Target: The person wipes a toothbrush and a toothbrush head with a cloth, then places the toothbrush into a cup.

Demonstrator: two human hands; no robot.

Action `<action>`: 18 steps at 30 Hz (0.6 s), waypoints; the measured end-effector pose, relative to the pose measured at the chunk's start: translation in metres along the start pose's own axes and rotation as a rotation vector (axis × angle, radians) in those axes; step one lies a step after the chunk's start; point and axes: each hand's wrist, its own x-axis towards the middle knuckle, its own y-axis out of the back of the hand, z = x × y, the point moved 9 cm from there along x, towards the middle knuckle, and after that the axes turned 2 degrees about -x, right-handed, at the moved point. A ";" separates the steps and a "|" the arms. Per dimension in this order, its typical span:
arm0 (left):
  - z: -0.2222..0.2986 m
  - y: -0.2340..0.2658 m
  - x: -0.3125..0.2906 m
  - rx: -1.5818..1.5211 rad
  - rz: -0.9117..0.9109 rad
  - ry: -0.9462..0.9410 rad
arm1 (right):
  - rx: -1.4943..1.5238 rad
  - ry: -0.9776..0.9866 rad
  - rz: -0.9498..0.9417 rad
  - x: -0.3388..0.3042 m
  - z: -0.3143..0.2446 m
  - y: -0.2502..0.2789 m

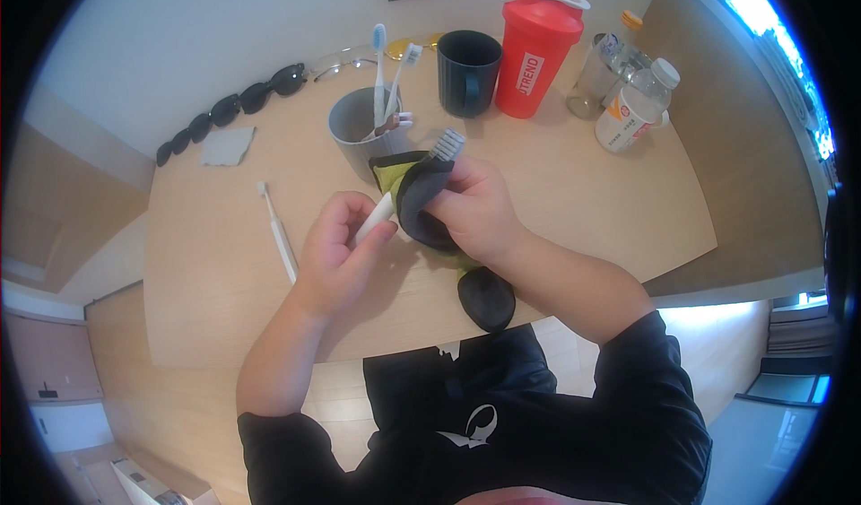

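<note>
Left hand (339,247): fingers clamped on white toothbrush (376,218), front of grey cup (350,149).
Right hand (482,207): fingers pinching green-and-black cloth (418,191) over its neck, front-right of cup; nearer bristles.
Brush axis: slants away rightward, bristles (447,144) right of cup.

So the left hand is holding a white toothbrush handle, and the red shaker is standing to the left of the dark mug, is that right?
Not quite: the red shaker is standing to the right of the dark mug, as the head view shows. The left hand is indeed holding a white toothbrush handle.
</note>
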 end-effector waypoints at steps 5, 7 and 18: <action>-0.004 -0.002 0.000 -0.093 -0.047 0.190 | 0.188 -0.064 0.146 0.003 -0.001 0.019; -0.005 -0.003 0.001 -0.082 -0.159 0.175 | 0.208 -0.027 0.132 0.008 -0.002 0.023; 0.008 0.014 0.003 0.040 0.043 -0.108 | 0.159 -0.057 0.044 0.008 0.005 0.009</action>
